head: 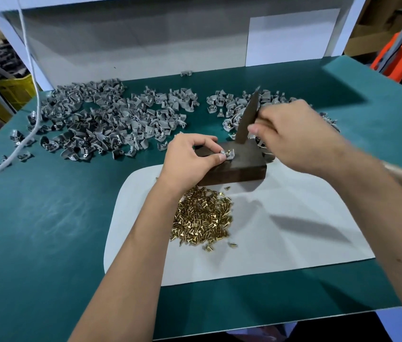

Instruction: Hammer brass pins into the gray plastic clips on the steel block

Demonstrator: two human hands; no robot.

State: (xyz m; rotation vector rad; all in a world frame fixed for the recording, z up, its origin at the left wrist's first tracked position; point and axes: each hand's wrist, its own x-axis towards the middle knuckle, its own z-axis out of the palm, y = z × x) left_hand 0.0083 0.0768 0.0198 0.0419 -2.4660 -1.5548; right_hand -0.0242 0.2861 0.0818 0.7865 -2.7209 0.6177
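One clip in work: a gray plastic clip [228, 154] sits on top of the steel block [234, 164] with a brass pin [227, 152] standing in it, right at the left fingertips.
Step in hand: driving the pin; by my reading the hammer stroke is under way or about to land, since the hammer is blurred.
Left hand: the left hand [190, 159] rests on the block's near-left end, fingers [221, 157] curled and pinching the clip to steady it.
Right hand: the right hand [301, 137] is wrapped tightly around the hammer [248, 117], whose dark head stands tilted just above the block, a little beyond the left fingertips; the wooden handle runs back out past the wrist.
Next move calls for: a short, square blow on the pin head with the pinching fingertips kept out from under the face; they are very near the strike point, so a glancing hit is the risk.
Pin supply: a heap of brass pins [202, 218] on the white sheet [293, 243], just behind the left wrist.
Clip supply: loose clips [101, 119] piled on the green bench [34, 230], beyond and left of the left fingers; a smaller pile [229, 104] lies beyond the right hand.
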